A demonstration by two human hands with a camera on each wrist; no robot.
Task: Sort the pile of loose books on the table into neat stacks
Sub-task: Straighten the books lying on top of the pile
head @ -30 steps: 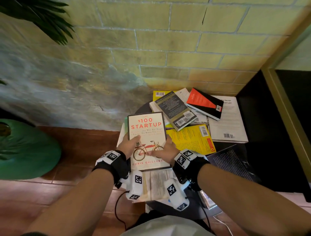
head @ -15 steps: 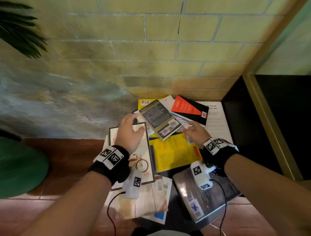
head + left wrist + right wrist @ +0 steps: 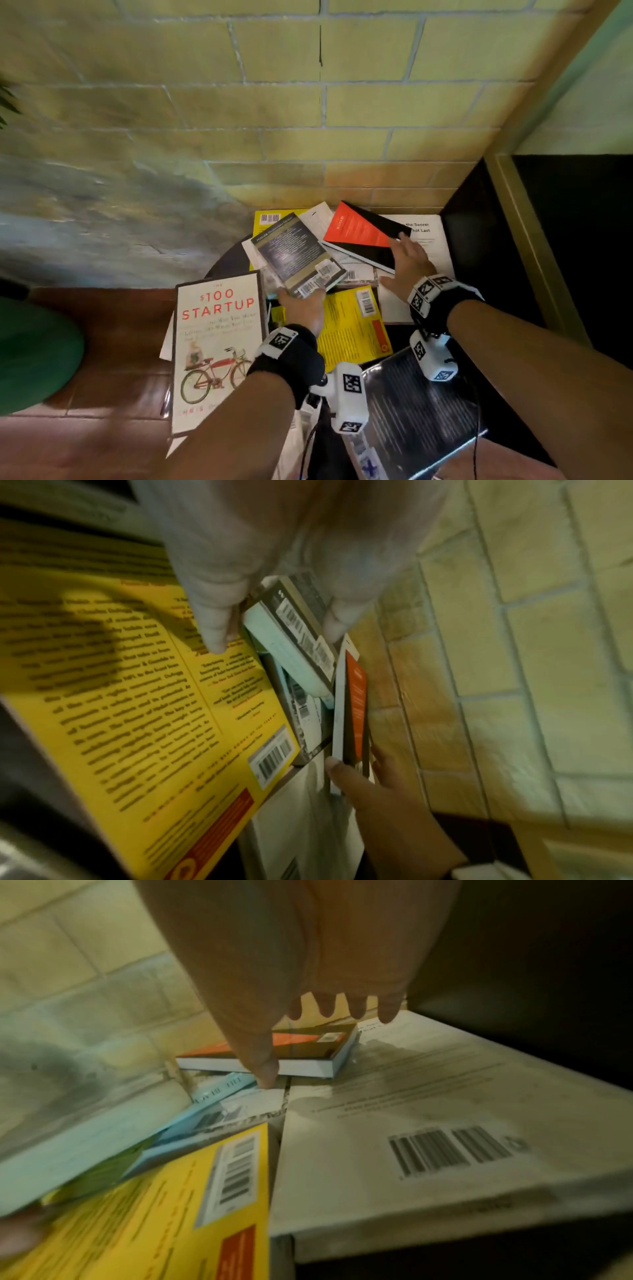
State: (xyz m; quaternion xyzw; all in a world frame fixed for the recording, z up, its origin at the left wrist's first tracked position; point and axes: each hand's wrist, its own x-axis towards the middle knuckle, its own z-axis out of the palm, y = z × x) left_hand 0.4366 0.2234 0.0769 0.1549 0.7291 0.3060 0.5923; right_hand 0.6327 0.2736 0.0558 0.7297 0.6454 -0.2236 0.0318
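Observation:
Loose books lie piled on a small dark table (image 3: pixel 226 263). My left hand (image 3: pixel 301 294) pinches the near corner of a dark grey paperback (image 3: pixel 294 250); the left wrist view shows thumb and fingers of this hand (image 3: pixel 281 626) clamped on that paperback (image 3: pixel 298 631). My right hand (image 3: pixel 400 260) is spread with straight fingers at the near right corner of a red-and-black book (image 3: pixel 363 233). In the right wrist view the thumb of this hand (image 3: pixel 304 1045) points down in front of that book (image 3: pixel 308 1066). The "$100 Startup" book (image 3: pixel 215 342) lies flat at the left.
A yellow book (image 3: pixel 352 325), a large white book (image 3: pixel 424 236) and a glossy dark book (image 3: pixel 421 411) lie around the hands. A brick wall rises just behind the table. A black cabinet (image 3: pixel 496 257) stands at the right, a green pot (image 3: pixel 34 359) on the floor at the left.
Both hands let go of the "$100 Startup" book, which now lies at the left. My left hand took the dark grey paperback's corner. My right hand reached back to the red-and-black book.

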